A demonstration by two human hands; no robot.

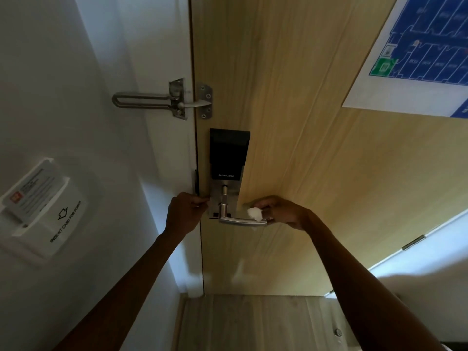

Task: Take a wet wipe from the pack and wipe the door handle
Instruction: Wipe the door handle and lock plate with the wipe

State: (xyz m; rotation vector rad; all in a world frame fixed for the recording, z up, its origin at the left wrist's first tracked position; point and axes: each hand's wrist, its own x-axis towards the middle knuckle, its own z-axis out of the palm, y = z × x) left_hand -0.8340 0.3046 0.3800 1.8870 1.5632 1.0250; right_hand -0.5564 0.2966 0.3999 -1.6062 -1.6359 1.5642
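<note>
Door handle: silver lever under my wadded wet wipe.
Right hand: pinching that wipe.
Left hand: curled at the door edge; I can't tell its grip.

swing bar latch: metal, bridging the white frame and the door's edge, up top
smart lock: black panel with "SMART LOCK" printed on it, silver plate underneath
card slot: white box on the left wall, "INSERT CARD FOR POWER" plus an arrow, card sitting in it
floor plan: blue evacuation-type sheet stuck on the wooden door, top right
floor: pale wood look
</note>
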